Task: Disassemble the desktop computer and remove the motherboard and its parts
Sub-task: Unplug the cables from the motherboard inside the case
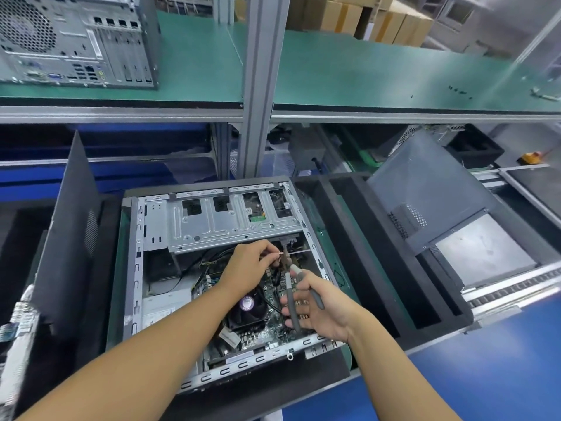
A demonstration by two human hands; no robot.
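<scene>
Grey steel desktop computer [135, 287] lies open on its side on black foam [273, 390], motherboard [267, 329] inside.
The left hand [247, 267] pinches a thin pale strip [280, 254] just below the drive cage [224, 223]; the right hand [321, 311] grasps grey-handled cutters [292, 302] in curled fingers, tip near the strip. 1 dark side panel [66, 238] stands at left.

Inside the open computer case [135, 281], the left hand [249, 265] pinches a thin pale strip [281, 253] while the right hand [324, 312] holds grey-handled cutters [292, 300].
</scene>
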